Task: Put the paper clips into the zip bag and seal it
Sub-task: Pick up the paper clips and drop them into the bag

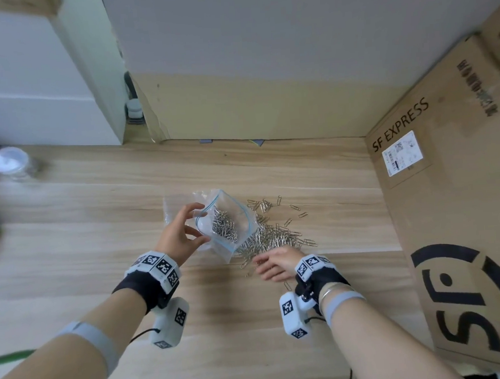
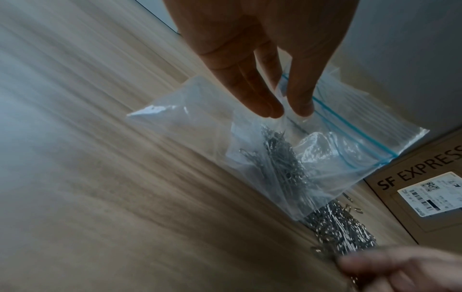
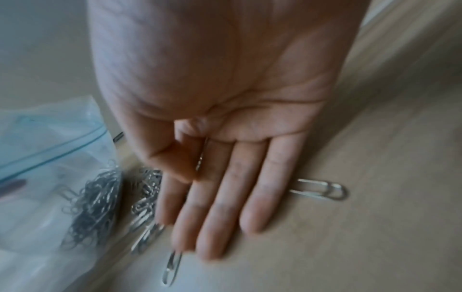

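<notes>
A light wooden desk (image 1: 97,229) is carrying loose paper clips (image 1: 275,236) near its right edge, beside an SF Express cardboard box (image 1: 451,205).

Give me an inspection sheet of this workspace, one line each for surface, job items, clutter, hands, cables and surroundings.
Surface: wooden table.
Job's things: zip bag unsealed, partly filled; loose paper clips piled beside it.
Clutter: clear jar at far left.
Hands: left hand pinches the bag's mouth; right hand flat-fingered over the clips.
Cables: black cable from the left wrist camera; green cable at the left edge.
Surroundings: SF Express cardboard box on the right; white box behind.
</notes>
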`<move>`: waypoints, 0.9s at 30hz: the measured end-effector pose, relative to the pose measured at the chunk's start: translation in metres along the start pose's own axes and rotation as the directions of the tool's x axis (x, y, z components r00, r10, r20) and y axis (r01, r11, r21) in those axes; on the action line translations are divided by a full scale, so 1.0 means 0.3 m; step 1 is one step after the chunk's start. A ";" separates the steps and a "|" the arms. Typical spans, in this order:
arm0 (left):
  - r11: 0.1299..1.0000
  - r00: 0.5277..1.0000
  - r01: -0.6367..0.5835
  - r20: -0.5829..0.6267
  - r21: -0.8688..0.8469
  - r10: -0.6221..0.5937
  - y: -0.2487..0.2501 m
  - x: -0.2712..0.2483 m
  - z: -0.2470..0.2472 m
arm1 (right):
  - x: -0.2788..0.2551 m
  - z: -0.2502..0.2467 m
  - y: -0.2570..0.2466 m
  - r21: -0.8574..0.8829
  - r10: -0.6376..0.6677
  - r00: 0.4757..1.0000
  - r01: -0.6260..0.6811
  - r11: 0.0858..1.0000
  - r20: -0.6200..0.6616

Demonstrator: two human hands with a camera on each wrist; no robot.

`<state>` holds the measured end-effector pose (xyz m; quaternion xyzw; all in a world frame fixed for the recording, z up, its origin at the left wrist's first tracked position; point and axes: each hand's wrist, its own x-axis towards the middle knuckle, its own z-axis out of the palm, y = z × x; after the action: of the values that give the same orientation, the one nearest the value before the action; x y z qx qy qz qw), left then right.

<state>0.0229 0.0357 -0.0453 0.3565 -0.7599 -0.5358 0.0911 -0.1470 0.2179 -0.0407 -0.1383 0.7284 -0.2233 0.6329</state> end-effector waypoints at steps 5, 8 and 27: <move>1.000 1.000 0.009 -0.010 -0.006 -0.009 -0.007 -0.005 -0.001 | 0.008 -0.039 -0.044 -0.230 -0.248 0.866 0.160 0.960 -0.434; 1.000 1.000 0.009 -0.016 -0.009 -0.009 -0.009 -0.005 0.000 | 0.031 -0.037 -0.048 -0.390 -0.291 0.805 0.081 0.917 -0.517; 1.000 1.000 0.018 -0.019 0.011 -0.018 0.012 -0.007 0.003 | 0.082 0.010 -0.108 -0.747 -0.458 0.836 0.091 0.658 -0.302</move>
<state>0.0224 0.0383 -0.0418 0.3689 -0.7587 -0.5290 0.0917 -0.1506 0.1775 -0.0460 -0.4238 0.8554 -0.0494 0.2936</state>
